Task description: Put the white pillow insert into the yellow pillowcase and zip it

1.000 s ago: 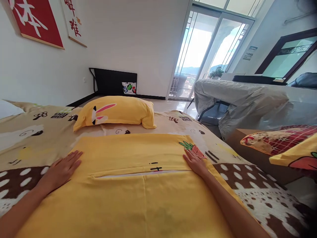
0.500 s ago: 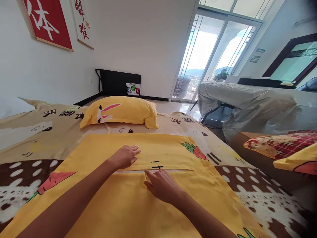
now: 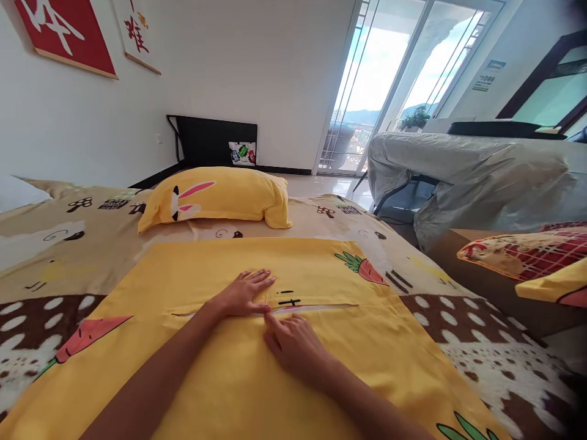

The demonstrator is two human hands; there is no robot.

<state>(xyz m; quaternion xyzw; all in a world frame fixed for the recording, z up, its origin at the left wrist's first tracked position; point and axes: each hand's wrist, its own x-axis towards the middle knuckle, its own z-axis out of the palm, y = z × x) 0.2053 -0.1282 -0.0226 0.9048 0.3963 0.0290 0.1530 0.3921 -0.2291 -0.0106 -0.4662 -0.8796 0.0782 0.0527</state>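
A flat yellow pillowcase [image 3: 257, 366] with carrot prints lies spread on the bed in front of me. A slit opening [image 3: 312, 307] runs across its middle and shows a white lining. My left hand [image 3: 243, 292] rests flat on the cloth just above the slit, fingers stretched out. My right hand [image 3: 293, 345] lies just below the slit, its fingertips at the slit's edge, fingers held together and partly curled. Neither hand visibly grips anything.
A stuffed yellow pillow [image 3: 215, 198] with a rabbit print lies beyond the pillowcase on the tan patterned bedsheet [image 3: 68, 244]. At the right stand a grey covered sofa [image 3: 468, 177], a wooden edge [image 3: 458, 263] and more bedding [image 3: 527, 253]. A glass balcony door [image 3: 389, 79] is behind.
One second ago both hands lay flat at the pillowcase's outer sides. They have moved inward to the slit in the middle; the slit now gapes slightly more.
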